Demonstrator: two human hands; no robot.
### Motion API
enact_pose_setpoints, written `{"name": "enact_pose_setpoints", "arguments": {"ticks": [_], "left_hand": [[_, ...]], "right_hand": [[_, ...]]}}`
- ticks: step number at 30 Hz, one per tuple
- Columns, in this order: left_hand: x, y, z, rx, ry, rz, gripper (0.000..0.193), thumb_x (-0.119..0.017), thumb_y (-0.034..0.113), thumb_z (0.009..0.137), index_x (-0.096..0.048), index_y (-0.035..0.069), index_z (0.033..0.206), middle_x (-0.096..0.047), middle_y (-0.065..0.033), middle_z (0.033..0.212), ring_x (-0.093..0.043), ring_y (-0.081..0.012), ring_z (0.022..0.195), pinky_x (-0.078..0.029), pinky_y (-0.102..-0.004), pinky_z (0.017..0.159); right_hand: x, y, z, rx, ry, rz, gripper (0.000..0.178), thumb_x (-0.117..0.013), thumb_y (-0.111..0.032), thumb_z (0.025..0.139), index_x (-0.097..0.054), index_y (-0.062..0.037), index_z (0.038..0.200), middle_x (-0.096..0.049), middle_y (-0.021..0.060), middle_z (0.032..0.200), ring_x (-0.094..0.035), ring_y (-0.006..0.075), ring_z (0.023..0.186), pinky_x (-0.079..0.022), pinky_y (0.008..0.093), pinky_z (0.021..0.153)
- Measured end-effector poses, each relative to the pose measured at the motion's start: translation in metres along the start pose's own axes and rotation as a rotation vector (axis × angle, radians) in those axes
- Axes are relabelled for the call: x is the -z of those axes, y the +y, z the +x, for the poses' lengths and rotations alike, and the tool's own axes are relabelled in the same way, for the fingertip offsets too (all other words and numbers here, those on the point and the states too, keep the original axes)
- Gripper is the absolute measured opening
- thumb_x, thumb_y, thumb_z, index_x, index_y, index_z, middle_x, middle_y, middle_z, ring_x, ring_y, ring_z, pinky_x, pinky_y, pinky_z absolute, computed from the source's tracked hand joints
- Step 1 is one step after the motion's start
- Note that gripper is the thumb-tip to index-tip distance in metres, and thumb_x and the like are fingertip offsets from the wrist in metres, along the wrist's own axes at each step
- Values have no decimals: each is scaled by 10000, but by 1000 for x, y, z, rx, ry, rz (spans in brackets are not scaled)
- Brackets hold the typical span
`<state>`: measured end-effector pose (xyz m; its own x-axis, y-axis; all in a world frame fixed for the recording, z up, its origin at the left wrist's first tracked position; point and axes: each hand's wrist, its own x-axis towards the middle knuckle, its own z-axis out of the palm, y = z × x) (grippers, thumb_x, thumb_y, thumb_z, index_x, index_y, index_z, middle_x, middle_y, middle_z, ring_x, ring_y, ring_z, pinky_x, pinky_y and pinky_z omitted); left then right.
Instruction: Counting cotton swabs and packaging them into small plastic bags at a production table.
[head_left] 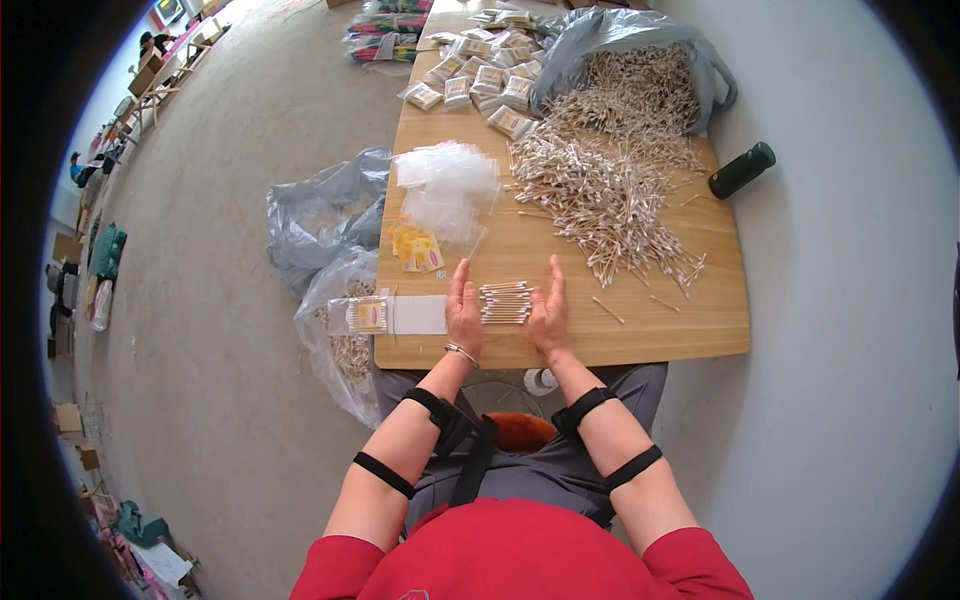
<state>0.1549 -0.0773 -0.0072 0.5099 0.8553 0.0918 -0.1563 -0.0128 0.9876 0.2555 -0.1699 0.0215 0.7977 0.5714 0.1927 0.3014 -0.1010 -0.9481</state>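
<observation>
One small stack of cotton swabs (505, 303), laid side by side, lies on the bench (690, 330) near its front edge, between two hands; white tips point to 9 and 3 o'clock.

Left hand (464, 314): at the stack's 9 o'clock, fingers straight and pressed together, palm turned inward; bracelet (462, 353) at the wrist.

Right hand (547, 318): at 3 o'clock, fingers straight and pressed together, thumb on the stack's side. Contact between either hand and the tips: cannot be told.

Taken from the stack outward:
- 9 o'clock, beside the left hand: white flat strip (419, 315); beyond it, one clear pack of swabs (370, 315) with yellow print, jutting past the bench edge.
- 3 o'clock: two single swabs, apart.
- 10 o'clock: several yellow cards (417, 248).
- 11 o'clock: pile of clear sleeves (450, 175).
- 1 o'clock: large heap of loose swabs (600, 190), spilling from a grey plastic bag (712, 75).
- 12 o'clock, far end: many filled packs (488, 80), heaped.
- 2 o'clock, at the bench's right edge: one dark green cylinder (742, 171).
- 10 o'clock, off the bench: one grey translucent bag (315, 225).
</observation>
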Motion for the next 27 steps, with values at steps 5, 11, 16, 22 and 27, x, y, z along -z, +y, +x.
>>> {"name": "enact_pose_setpoints", "arguments": {"ticks": [5,11,16,22,27], "left_hand": [[1,6,5,-13,-38,62,441,-386,223,985,-395,-2,1364,-424,-156,1394,-388,-239,1298,-283,-322,1069],[3,1,4,37,-38,-151,459,-359,244,1009,-349,-25,1381,-384,-146,1413,-346,-219,1318,-275,-310,1082],[5,-1,5,53,13,-239,468,-363,262,1009,-352,-31,1373,-374,-135,1419,-349,-215,1315,-282,-317,1083],[9,-9,6,26,-59,-239,496,-363,282,1008,-331,-43,1380,-354,-151,1428,-327,-224,1329,-260,-324,1097],[5,-3,7,20,-60,-204,489,-361,269,1006,-340,-56,1371,-375,-174,1412,-334,-234,1326,-254,-322,1096]], "right_hand": [[-32,-7,-8,-13,-39,93,530,-426,-70,881,-304,26,1388,-322,197,1442,-277,311,1356,-213,366,1109],[-27,-2,1,249,-85,-329,440,-442,-78,873,-413,4,1305,-449,192,1317,-357,348,1280,-236,422,1093],[-24,4,4,299,-319,-360,387,-448,-55,857,-477,6,1238,-507,195,1209,-427,360,1177,-258,428,1074],[-32,-7,-3,129,-165,-61,391,-444,-36,851,-469,3,1240,-462,184,1304,-386,342,1264,-258,428,1087],[-33,-5,-1,145,-164,0,354,-442,-19,836,-520,4,1180,-447,202,1320,-348,364,1296,-261,422,1091]]}}
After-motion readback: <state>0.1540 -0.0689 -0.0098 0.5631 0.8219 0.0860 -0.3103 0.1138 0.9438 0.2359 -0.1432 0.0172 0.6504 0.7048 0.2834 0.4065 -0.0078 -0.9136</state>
